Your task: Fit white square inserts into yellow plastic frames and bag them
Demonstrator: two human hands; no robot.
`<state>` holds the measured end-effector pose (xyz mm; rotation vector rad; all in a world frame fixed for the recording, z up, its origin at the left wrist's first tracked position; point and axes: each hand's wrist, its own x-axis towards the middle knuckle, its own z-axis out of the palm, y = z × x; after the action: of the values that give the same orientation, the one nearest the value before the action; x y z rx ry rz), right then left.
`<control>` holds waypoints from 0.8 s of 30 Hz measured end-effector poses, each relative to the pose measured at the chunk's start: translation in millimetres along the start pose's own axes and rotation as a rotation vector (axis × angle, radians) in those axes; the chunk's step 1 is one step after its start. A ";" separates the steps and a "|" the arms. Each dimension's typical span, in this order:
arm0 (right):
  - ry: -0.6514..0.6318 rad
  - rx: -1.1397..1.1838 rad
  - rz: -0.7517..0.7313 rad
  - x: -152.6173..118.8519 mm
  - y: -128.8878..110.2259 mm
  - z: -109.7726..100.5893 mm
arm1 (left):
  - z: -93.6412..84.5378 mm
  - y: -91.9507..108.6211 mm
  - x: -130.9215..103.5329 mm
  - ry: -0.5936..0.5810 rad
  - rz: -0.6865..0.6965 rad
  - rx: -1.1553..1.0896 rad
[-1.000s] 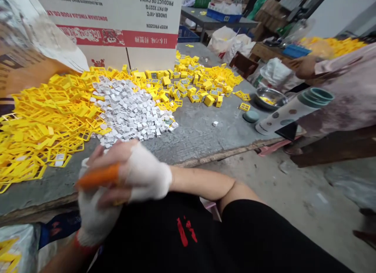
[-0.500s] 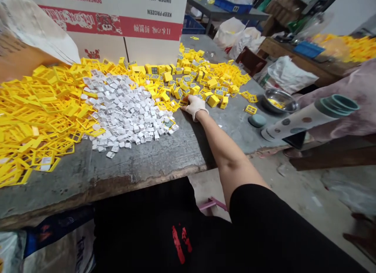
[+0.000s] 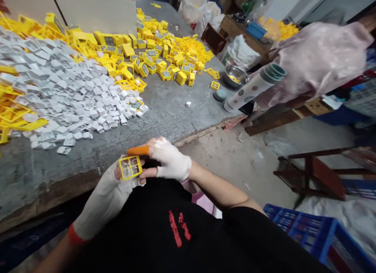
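A small yellow four-pane frame [image 3: 130, 167] is held up at the table's front edge, close to my body. My left hand [image 3: 113, 183], in a white knitted glove with an orange cuff, is closed on its left side and underside. My right hand [image 3: 169, 159], in a white glove with bare fingertips and an orange finger cover, pinches the same frame from the top and right edge. Behind the hands lies a heap of small white plastic pieces [image 3: 73, 96]. Yellow box-shaped pieces [image 3: 179, 59] with grey patterned faces are spread farther back.
More yellow frames [image 3: 17, 112] lie at the left. A white carton [image 3: 96, 10] stands behind the heaps. Toward the table's right end are a metal bowl [image 3: 235, 77], a tall white cup [image 3: 252, 89] and a round teal lid [image 3: 220, 94]. A blue crate [image 3: 311, 234] sits at lower right.
My right hand has come back from the yellow pieces to my body. My left hand is now in view, and both hold a yellow frame. The view has swung right and down.
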<state>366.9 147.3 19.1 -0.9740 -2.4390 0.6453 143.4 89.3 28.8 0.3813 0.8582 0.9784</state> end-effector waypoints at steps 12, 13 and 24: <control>0.433 -0.219 0.964 -6.6 148.4 -93.7 | 0.2 4.4 0.6 0.171 0.149 0.061; 0.432 -0.202 0.913 -5.2 140.7 -85.9 | 1.3 2.8 0.3 0.165 0.145 0.040; 0.281 -0.094 -0.032 -5.3 -11.0 10.6 | -9.0 -9.8 -5.7 0.011 0.043 -0.060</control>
<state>358.9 133.7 15.7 -0.9869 -2.2465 0.3581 140.3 78.5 19.6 0.3443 0.8310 1.0447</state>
